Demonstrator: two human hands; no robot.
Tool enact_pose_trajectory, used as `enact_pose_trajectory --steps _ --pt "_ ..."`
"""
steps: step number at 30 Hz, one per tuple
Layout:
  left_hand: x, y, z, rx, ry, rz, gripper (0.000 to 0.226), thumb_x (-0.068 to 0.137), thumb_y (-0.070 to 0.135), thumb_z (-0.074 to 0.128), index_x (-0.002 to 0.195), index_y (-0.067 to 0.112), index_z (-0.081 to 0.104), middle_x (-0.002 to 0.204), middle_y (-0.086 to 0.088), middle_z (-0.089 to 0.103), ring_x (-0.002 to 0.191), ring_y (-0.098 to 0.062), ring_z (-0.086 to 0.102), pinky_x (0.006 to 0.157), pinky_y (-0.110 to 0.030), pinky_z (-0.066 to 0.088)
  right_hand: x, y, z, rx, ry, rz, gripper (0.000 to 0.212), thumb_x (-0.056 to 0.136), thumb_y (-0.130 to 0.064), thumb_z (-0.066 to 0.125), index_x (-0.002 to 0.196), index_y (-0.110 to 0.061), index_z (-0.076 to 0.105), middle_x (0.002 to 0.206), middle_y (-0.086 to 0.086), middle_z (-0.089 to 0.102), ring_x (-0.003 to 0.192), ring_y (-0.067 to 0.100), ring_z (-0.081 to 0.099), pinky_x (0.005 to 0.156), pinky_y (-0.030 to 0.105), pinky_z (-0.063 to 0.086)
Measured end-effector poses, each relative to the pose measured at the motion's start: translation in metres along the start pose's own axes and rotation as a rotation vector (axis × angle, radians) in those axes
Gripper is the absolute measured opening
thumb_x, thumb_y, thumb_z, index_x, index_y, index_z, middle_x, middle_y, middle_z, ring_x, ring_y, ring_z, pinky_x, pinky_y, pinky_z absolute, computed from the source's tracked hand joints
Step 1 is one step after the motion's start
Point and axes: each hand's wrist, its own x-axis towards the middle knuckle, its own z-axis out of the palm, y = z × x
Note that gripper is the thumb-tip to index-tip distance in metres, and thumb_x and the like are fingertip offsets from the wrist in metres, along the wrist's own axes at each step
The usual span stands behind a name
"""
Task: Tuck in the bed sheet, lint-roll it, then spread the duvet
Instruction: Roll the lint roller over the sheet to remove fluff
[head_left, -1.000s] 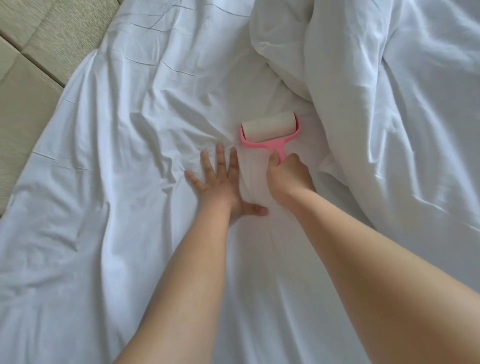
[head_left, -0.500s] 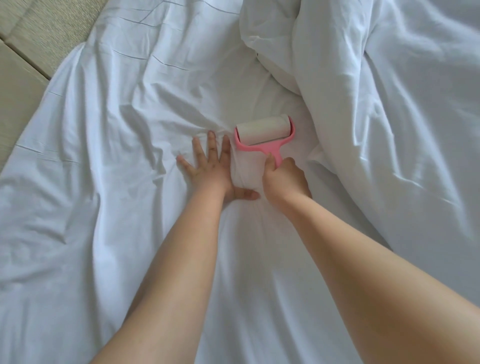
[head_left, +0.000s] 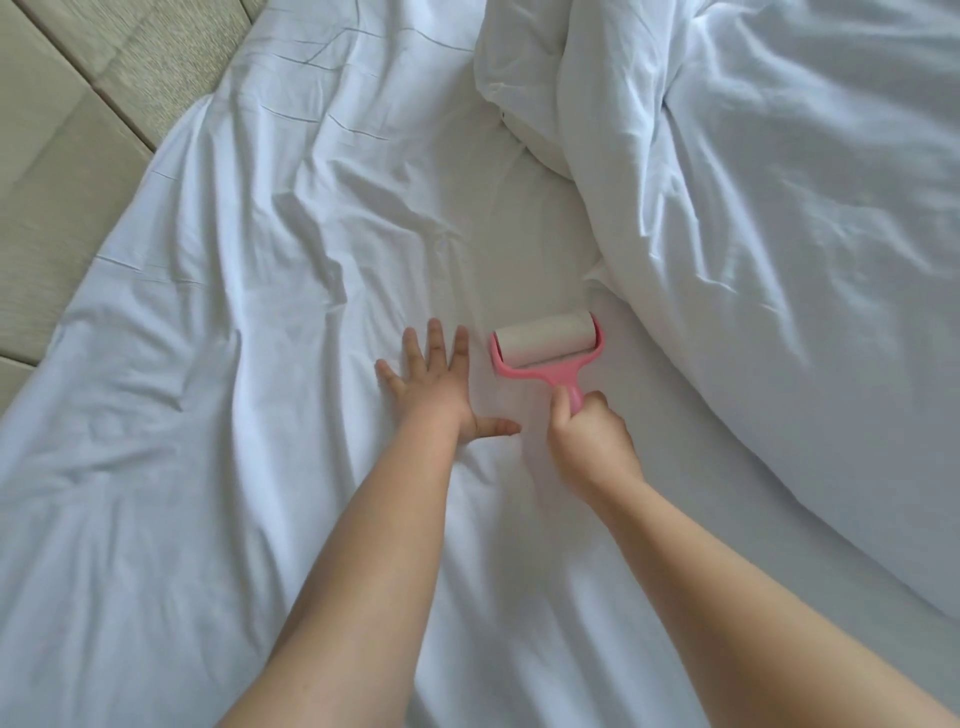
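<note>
Rolled back toward the body since the earlier frame: lint roller (head_left: 546, 349), both hands closer in. Right hand (head_left: 589, 447) wrapped round the pink handle, roll flat on the bed sheet (head_left: 249, 364), just beside the left fingertips. Left hand (head_left: 436, 389) spread wide, palm pressing the sheet. Duvet (head_left: 779, 208) bunched at right, near the roller. Beige headboard panels (head_left: 67, 130) upper left.
</note>
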Motion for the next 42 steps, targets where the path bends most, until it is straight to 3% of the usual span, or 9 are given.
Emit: enact_pose_trajectory --steps 9,15,23,32,37,42 --pt "-0.056 0.001 0.031 -0.014 -0.040 0.036 0.139 0.054 0.083 0.063 0.148 0.029 -0.024 0.153 -0.004 -0.036 0.140 -0.033 -0.031 0.111 -0.065 -0.007 -0.041 0.026 -0.006 -0.029 0.050 0.005 0.040 0.100 -0.044 0.031 0.098 -0.008 0.047 0.085 0.006 0.048 0.080 0.029 0.049 0.065 0.032 0.036" --pt "-0.058 0.003 0.027 -0.017 -0.067 0.019 0.138 0.055 0.082 0.064 0.147 0.031 -0.025 0.153 -0.001 -0.035 0.141 -0.031 -0.030 0.113 -0.063 -0.005 -0.065 0.049 -0.002 -0.056 0.135 -0.147 0.038 0.098 -0.046 0.036 0.088 -0.010 0.045 0.071 0.000 0.046 0.073 0.029 0.050 0.059 0.033 0.034" --pt "-0.068 -0.002 0.029 0.004 -0.086 0.045 0.135 0.057 0.080 0.066 0.148 0.032 -0.022 0.153 0.001 -0.035 0.142 -0.027 -0.029 0.114 -0.061 -0.004 -0.083 0.063 0.005 -0.042 0.126 -0.214 0.036 0.098 -0.044 0.038 0.084 -0.011 0.041 0.073 0.006 0.052 0.073 0.033 0.055 0.059 0.036 0.037" --pt "-0.042 0.001 0.014 0.064 -0.098 0.089 0.138 0.051 0.081 0.068 0.148 0.038 -0.020 0.154 0.006 -0.033 0.139 -0.045 -0.026 0.109 -0.069 -0.001 -0.048 0.026 0.011 0.058 0.163 -0.220 0.037 0.098 -0.045 0.038 0.083 -0.011 0.043 0.075 0.006 0.052 0.077 0.033 0.054 0.061 0.035 0.034" --pt "-0.008 -0.002 0.003 0.084 -0.064 0.109 0.144 0.047 0.085 0.066 0.145 0.034 -0.027 0.154 0.008 -0.032 0.137 -0.049 -0.027 0.105 -0.074 -0.002 -0.013 0.000 0.015 0.112 0.187 -0.174 0.037 0.099 -0.043 0.037 0.089 -0.010 0.047 0.079 0.008 0.052 0.077 0.030 0.050 0.062 0.034 0.032" --pt "0.023 -0.005 -0.002 0.062 0.002 0.122 0.149 0.044 0.088 0.062 0.144 0.030 -0.031 0.152 0.007 -0.036 0.136 -0.045 -0.033 0.101 -0.076 -0.008 0.017 -0.010 0.023 0.126 0.150 -0.083 0.041 0.100 -0.043 0.034 0.098 -0.005 0.048 0.096 0.019 0.061 0.088 0.038 0.058 0.069 0.038 0.044"
